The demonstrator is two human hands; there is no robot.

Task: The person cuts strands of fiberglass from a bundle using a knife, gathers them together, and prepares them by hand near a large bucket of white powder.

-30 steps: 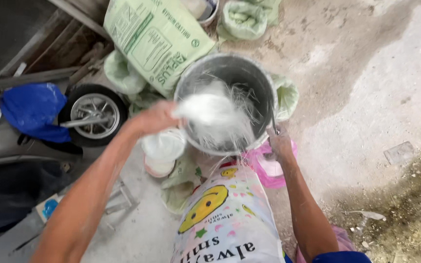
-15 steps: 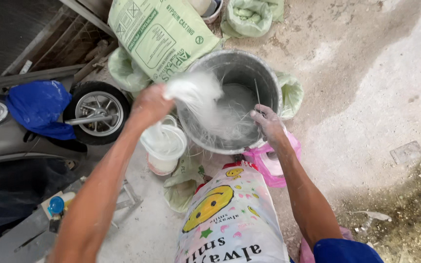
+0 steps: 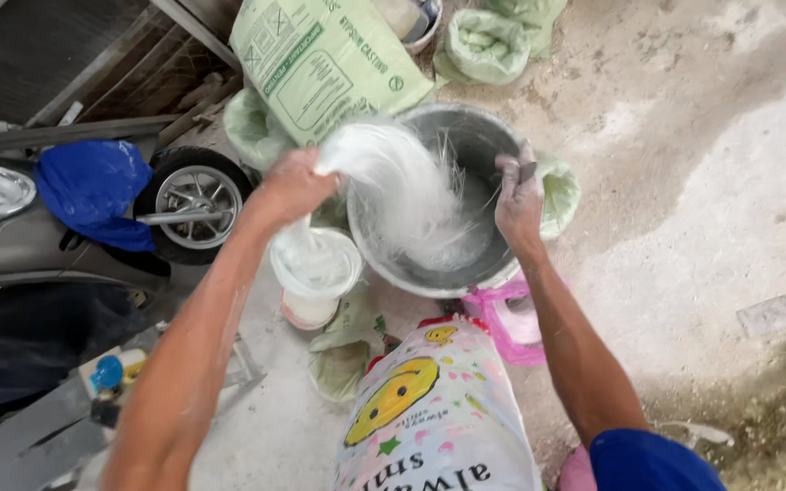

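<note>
My left hand grips a bundle of white fibre strands and holds it over a large metal basin; the strands hang down into the wet grey mix inside. At the basin's right rim my right hand, dusted with white powder, is closed around a small dark tool handle. A white plastic bucket with white paste stands just left of the basin, under my left wrist.
A green-printed powder sack leans behind the basin, with green plastic bags around it. A printed sack with a yellow smiley stands in front, a pink container beside it. A parked scooter is at the left.
My left hand has carried the white strands from the basin's middle toward its left rim and lifted them higher. My right hand moved up from the near rim to the right rim.
</note>
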